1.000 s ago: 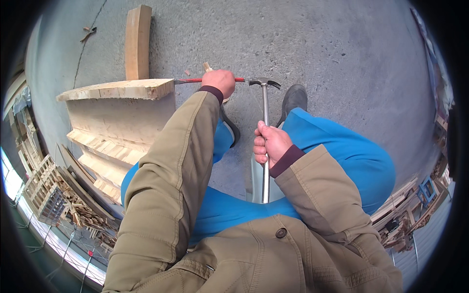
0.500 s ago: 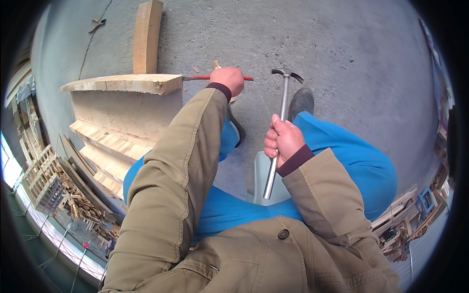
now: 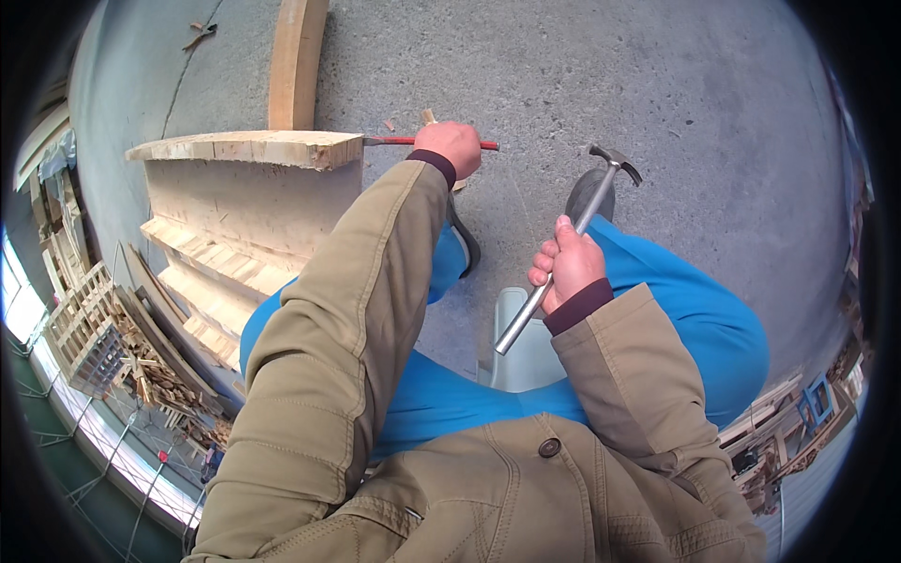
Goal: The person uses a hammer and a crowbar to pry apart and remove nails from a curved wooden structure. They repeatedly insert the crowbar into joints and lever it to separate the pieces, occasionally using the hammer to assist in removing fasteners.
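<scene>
My left hand [image 3: 449,148] is closed around a red-handled chisel [image 3: 398,141], held nearly level. The chisel's flat metal tip meets the right end of a pale wooden board [image 3: 253,146], the top edge of a stepped wooden piece. My right hand [image 3: 574,266] grips a claw hammer [image 3: 601,199] midway along its bare metal handle. The hammer's head is up to the right, over my right shoe, apart from the chisel. Part of the chisel's handle is hidden inside my left fist; its far end sticks out to the right.
A squared timber [image 3: 297,66] lies beyond the board. Wood chips [image 3: 389,125] are scattered on the concrete floor [image 3: 526,66]. A pale plastic stool [image 3: 522,352] is between my legs. Stacked scrap wood [image 3: 155,375] stands at left, more lumber [image 3: 779,436] at right.
My right hand has moved right and slightly up, and the hammer has tilted so its head is farther right, away from the chisel. The chisel remains against the board's end.
</scene>
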`<state>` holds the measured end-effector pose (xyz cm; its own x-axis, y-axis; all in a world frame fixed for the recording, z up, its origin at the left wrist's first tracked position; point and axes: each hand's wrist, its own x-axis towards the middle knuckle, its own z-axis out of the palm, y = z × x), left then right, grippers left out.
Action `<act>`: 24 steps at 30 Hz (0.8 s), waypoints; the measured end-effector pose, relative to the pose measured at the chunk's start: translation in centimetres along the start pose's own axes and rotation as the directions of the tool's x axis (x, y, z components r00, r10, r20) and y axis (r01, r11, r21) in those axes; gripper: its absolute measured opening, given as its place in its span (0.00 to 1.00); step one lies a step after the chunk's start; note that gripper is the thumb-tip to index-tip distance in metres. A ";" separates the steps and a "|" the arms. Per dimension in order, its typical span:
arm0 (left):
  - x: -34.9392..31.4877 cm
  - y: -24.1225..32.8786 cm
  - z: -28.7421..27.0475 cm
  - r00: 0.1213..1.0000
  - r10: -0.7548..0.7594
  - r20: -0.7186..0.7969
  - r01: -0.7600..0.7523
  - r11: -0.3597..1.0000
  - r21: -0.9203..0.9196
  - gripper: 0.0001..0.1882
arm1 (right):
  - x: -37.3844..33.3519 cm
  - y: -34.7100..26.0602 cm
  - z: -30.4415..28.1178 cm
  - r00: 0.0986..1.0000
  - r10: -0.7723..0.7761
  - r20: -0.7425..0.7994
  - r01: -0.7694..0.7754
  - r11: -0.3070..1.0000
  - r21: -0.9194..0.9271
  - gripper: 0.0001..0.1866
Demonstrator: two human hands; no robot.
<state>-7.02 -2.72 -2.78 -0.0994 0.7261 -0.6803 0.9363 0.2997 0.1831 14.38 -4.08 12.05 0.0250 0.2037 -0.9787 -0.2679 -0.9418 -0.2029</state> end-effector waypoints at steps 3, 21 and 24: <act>-0.1 0.1 -0.1 1.000 0.009 -0.008 -0.009 1.000 -0.005 0.14 | -1.0 1.4 0.1 0.955 0.233 0.185 -0.179 0.947 -0.265 0.11; -0.5 -0.1 -0.2 1.000 -0.005 -0.019 0.004 1.000 -0.018 0.14 | -1.0 0.7 -0.5 0.966 0.146 0.212 -0.107 0.977 -0.184 0.09; -0.4 -0.1 -0.1 1.000 -0.016 -0.011 0.016 1.000 -0.010 0.14 | 0.0 -0.5 -0.7 0.996 -0.035 0.085 0.030 0.997 0.065 0.09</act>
<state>-7.14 -2.92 -2.46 -0.1182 0.7277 -0.6756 0.9310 0.3178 0.1794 15.20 -3.85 12.15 -0.0475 0.2589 -0.9647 -0.3290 -0.9160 -0.2296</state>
